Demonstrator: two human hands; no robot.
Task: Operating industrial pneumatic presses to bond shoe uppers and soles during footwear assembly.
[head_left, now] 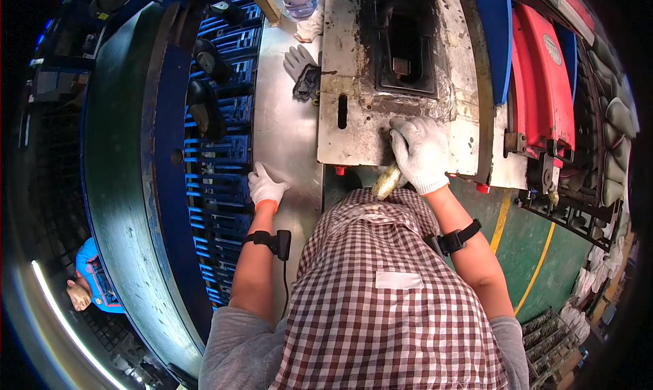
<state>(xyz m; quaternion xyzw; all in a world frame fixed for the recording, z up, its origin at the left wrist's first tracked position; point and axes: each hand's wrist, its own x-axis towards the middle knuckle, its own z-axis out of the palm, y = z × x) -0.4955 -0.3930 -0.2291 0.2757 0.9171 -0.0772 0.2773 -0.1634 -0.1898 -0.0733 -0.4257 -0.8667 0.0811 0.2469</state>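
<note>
My right hand (420,153), in a white knit glove, is closed at the front edge of a worn, stained machine table (354,135). Its fingers wrap round a yellowish, rough-surfaced handle (387,183) that sticks out below the palm toward my apron; its other end is hidden under the glove. At the left, my left hand (266,186), also white-gloved, rests on the border between a bare metal bench (289,138) and the blue slatted rack (221,152). Its thumb is spread away from the fingers, and I see nothing in it.
Grey and black gloves (303,74) and a clear purple-tinted jug (299,0) stand farther up the bench. Dark shoes (206,109) sit on the rack. Beyond is a green conveyor belt (119,152), with a person (98,278) in blue past it. A red machine (544,84) stands right.
</note>
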